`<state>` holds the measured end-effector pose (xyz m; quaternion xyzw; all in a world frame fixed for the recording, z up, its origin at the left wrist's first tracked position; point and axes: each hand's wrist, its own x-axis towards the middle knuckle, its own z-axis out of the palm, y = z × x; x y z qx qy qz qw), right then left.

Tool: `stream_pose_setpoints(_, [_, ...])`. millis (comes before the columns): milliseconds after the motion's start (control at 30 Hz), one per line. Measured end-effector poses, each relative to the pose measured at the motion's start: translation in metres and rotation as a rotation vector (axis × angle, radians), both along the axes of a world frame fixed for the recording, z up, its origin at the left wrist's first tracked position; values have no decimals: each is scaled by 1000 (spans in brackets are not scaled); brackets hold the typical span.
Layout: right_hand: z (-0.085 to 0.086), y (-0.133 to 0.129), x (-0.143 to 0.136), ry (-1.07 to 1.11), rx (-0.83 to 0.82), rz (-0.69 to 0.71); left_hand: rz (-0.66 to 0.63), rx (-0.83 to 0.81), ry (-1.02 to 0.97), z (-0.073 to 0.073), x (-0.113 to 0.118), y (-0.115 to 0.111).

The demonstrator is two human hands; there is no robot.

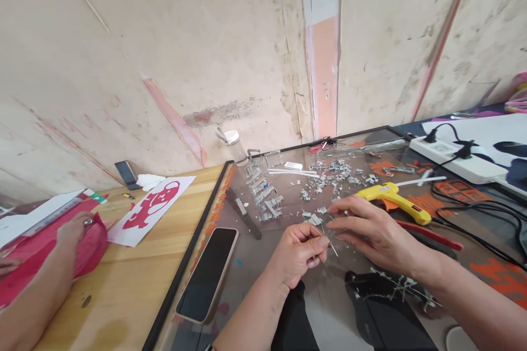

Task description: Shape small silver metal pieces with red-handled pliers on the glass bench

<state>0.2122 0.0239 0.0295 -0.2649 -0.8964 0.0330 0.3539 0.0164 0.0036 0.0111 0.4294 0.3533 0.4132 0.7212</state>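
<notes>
My left hand (298, 255) pinches a thin pale wire (334, 250) between thumb and fingertips, its end sticking out toward the lower right. Just right of it hovers my right hand (368, 230), fingers stretched and apart; whether a fingertip touches the wire I cannot tell. Beyond both hands, small grey metal pieces (337, 169) lie scattered on the glass tabletop, and more stand in a row (267, 200) to the left. Under my right forearm is a cluster of thin wire-like stems (405, 288). A yellow glue gun (391, 197) lies beyond my right hand.
A phone (209, 274) and a flat metal bar (242, 209) lie on the left. A lidded jar (235, 148) stands at the back. Cables run from a white power strip (457, 160) on the right. Another person's arm (41, 290) rests over red paper (93, 247) at far left.
</notes>
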Motion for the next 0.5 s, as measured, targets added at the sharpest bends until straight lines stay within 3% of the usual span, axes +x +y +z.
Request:
stream_pose_setpoints(200, [2,-1,-2,-24,-16,36,-7,-24,2,-1,3,-1])
stream_pose_setpoints(367, [7,-5,-6,51,-170,145,-18,-28,-29,-2,4,-2])
stream_pose_setpoints(500, [9,-8,-9,89,-301,142,-25,-41,-52,-1,6,-4])
